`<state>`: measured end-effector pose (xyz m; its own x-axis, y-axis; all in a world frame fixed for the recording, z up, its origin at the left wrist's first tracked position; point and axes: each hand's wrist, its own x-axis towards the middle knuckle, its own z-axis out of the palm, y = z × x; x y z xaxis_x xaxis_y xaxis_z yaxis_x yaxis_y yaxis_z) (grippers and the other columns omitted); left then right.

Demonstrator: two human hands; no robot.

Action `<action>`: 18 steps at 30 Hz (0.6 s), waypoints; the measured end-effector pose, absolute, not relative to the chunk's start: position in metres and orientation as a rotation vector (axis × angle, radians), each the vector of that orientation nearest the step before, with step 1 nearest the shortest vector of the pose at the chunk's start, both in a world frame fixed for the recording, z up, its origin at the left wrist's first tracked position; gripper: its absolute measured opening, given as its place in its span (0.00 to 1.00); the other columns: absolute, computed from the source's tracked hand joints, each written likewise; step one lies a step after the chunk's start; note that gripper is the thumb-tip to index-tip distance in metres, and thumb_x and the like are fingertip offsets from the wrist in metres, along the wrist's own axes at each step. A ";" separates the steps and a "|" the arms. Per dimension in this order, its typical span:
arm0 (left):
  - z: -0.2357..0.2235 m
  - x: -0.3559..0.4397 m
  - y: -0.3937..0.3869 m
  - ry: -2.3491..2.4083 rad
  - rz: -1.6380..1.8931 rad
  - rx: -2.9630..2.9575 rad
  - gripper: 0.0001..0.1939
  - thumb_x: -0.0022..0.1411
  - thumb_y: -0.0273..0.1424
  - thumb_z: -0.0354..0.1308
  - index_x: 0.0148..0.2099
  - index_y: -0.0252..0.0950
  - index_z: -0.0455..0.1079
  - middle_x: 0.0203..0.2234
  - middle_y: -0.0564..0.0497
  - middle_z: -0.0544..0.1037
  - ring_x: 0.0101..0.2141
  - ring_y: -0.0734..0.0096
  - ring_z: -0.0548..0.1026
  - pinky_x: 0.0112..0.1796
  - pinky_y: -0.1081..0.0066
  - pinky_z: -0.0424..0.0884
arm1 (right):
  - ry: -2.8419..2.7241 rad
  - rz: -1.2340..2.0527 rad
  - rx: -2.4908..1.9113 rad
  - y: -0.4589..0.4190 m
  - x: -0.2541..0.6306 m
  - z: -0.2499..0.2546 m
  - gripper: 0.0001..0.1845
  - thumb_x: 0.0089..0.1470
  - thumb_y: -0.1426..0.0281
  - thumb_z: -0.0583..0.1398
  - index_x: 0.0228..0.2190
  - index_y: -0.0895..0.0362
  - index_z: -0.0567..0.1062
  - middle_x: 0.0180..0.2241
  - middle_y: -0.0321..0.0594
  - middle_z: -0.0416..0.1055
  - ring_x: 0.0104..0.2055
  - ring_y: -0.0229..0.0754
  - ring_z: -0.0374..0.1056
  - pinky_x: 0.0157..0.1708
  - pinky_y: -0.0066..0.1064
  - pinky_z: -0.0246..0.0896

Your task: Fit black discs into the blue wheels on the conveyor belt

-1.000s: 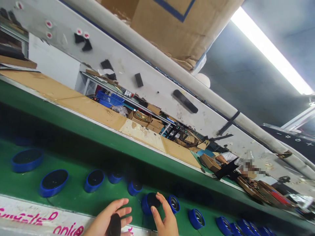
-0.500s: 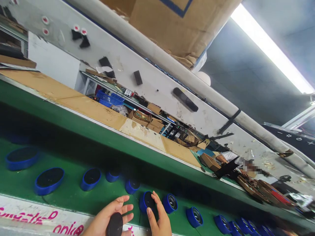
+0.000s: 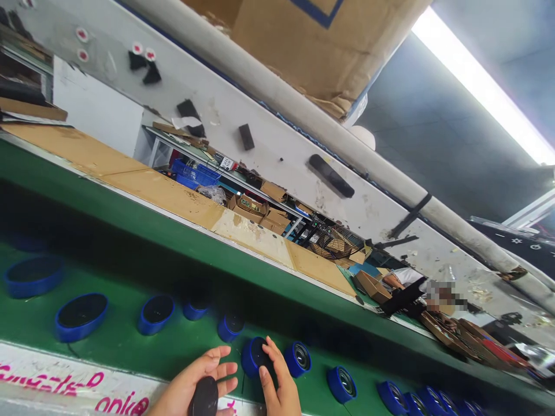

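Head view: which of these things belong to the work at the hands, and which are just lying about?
At the work: left hand holding a black round disc; right hand touching a blue round housing; other blue housings on the green bench.

Just around: cardboard box overhead, blue plastic crate, wire-guarded fan, co-worker further along.
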<state>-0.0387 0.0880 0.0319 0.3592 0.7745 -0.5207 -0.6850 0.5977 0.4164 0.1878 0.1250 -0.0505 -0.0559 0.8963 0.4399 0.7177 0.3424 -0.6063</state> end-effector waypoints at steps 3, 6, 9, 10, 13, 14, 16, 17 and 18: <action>0.032 -0.038 0.088 0.757 0.955 0.136 0.19 0.57 0.34 0.53 0.50 0.36 0.59 0.43 0.42 0.71 0.47 0.54 0.70 0.37 0.64 0.68 | -1.860 0.287 -1.421 0.124 0.188 -0.049 0.19 0.55 0.57 0.54 0.46 0.50 0.71 0.55 0.42 0.64 0.57 0.47 0.60 0.54 0.41 0.58; 0.028 -0.039 0.089 0.716 0.944 0.096 0.21 0.56 0.35 0.55 0.51 0.36 0.60 0.44 0.42 0.72 0.48 0.55 0.70 0.36 0.66 0.68 | -1.878 0.184 -1.404 0.121 0.189 -0.034 0.19 0.55 0.57 0.54 0.45 0.49 0.72 0.57 0.42 0.60 0.57 0.48 0.59 0.52 0.41 0.60; 0.020 -0.038 0.091 0.635 0.946 0.035 0.22 0.55 0.38 0.56 0.51 0.36 0.61 0.42 0.42 0.73 0.47 0.54 0.70 0.37 0.64 0.68 | -2.094 0.120 -1.308 0.120 0.182 -0.016 0.20 0.55 0.58 0.54 0.48 0.47 0.70 0.54 0.41 0.65 0.56 0.49 0.61 0.51 0.41 0.62; 0.017 -0.037 0.092 0.616 0.956 0.026 0.22 0.55 0.39 0.56 0.50 0.36 0.61 0.41 0.43 0.74 0.46 0.54 0.71 0.38 0.62 0.68 | -2.238 0.131 -1.242 0.119 0.176 -0.014 0.20 0.54 0.57 0.55 0.49 0.46 0.69 0.52 0.39 0.68 0.54 0.48 0.64 0.50 0.40 0.63; 0.008 -0.034 0.097 0.602 0.957 0.022 0.22 0.54 0.43 0.56 0.47 0.34 0.65 0.35 0.43 0.76 0.45 0.53 0.72 0.44 0.59 0.67 | -2.660 0.152 -1.038 0.113 0.148 -0.021 0.19 0.56 0.59 0.54 0.50 0.43 0.67 0.43 0.36 0.75 0.43 0.46 0.72 0.40 0.36 0.70; 0.006 -0.033 0.099 0.609 0.940 0.029 0.23 0.54 0.44 0.55 0.46 0.33 0.66 0.34 0.42 0.77 0.46 0.54 0.72 0.45 0.60 0.66 | -2.702 0.087 -1.040 0.108 0.137 -0.026 0.19 0.57 0.62 0.53 0.51 0.44 0.67 0.42 0.38 0.75 0.40 0.47 0.73 0.34 0.35 0.72; 0.002 -0.032 0.101 0.602 0.911 0.050 0.25 0.55 0.46 0.53 0.46 0.30 0.67 0.33 0.40 0.77 0.47 0.54 0.71 0.47 0.61 0.65 | -2.547 -0.084 -1.233 0.099 0.119 -0.037 0.19 0.58 0.69 0.51 0.50 0.44 0.67 0.42 0.39 0.75 0.39 0.48 0.73 0.30 0.36 0.71; 0.000 -0.032 0.100 0.583 0.903 0.067 0.27 0.55 0.47 0.53 0.47 0.29 0.67 0.33 0.39 0.77 0.48 0.53 0.70 0.48 0.60 0.65 | -2.479 -0.119 -1.273 0.094 0.113 -0.039 0.19 0.59 0.71 0.50 0.49 0.43 0.68 0.41 0.37 0.76 0.38 0.47 0.73 0.30 0.35 0.70; -0.001 -0.031 0.100 0.560 0.899 0.085 0.27 0.54 0.47 0.54 0.47 0.30 0.68 0.34 0.39 0.77 0.49 0.52 0.69 0.48 0.59 0.65 | -2.423 -0.111 -1.287 0.091 0.110 -0.039 0.19 0.59 0.71 0.50 0.48 0.42 0.69 0.40 0.36 0.76 0.38 0.45 0.73 0.32 0.34 0.70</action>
